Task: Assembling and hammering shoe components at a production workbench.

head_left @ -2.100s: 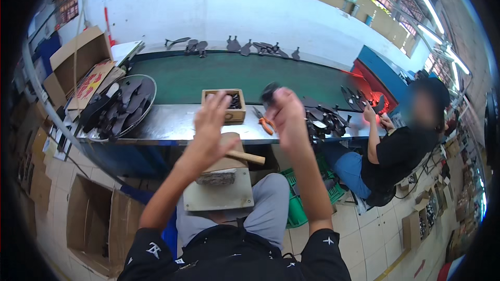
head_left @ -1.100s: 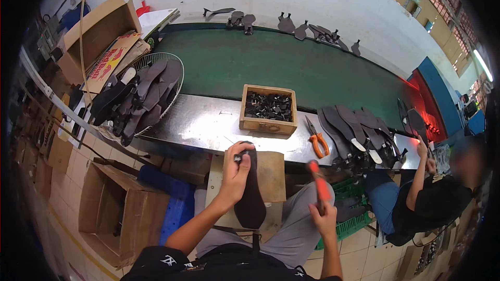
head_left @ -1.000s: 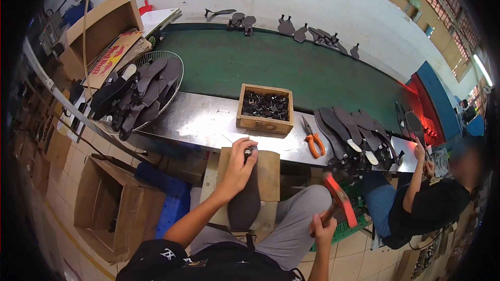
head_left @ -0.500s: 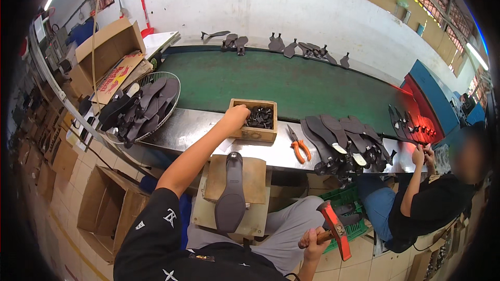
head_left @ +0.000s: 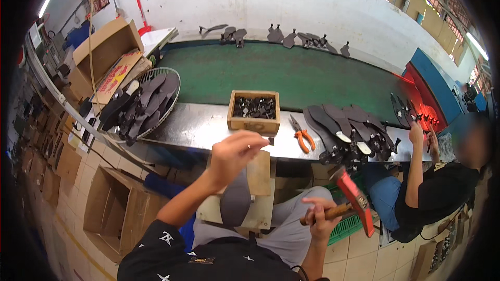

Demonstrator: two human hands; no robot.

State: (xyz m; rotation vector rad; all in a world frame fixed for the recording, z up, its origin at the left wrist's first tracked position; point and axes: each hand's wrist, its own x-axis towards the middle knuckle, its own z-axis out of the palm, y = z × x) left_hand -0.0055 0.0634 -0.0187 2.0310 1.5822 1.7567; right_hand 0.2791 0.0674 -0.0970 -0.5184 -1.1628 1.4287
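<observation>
1. The left hand (head_left: 235,152) is raised above the person's lap, its fingers pinched together on a small dark metal piece (head_left: 270,141) held out at the fingertips, just in front of the steel table edge (head_left: 203,130)
2. The right hand (head_left: 319,216) is lowered beside the right knee, clamped around the wooden handle of a hammer (head_left: 350,204) whose red head points up and to the right
3. A dark shoe insole (head_left: 235,200) lies lengthwise on a wooden work block (head_left: 260,187) resting on the person's lap, directly below the left hand
4. A small wooden box (head_left: 254,111) filled with dark metal pieces stands on the steel table, just beyond the left hand
5. Orange-handled pliers (head_left: 301,135) lie on the table to the right of the box, near a fanned row of dark insoles (head_left: 344,132)
6. A round wire basket (head_left: 143,104) at the left end of the table holds more dark insoles
7. A green conveyor belt (head_left: 291,75) runs behind the table
8. A seated co-worker (head_left: 442,187) in a black shirt works at the right, one hand up at the table
</observation>
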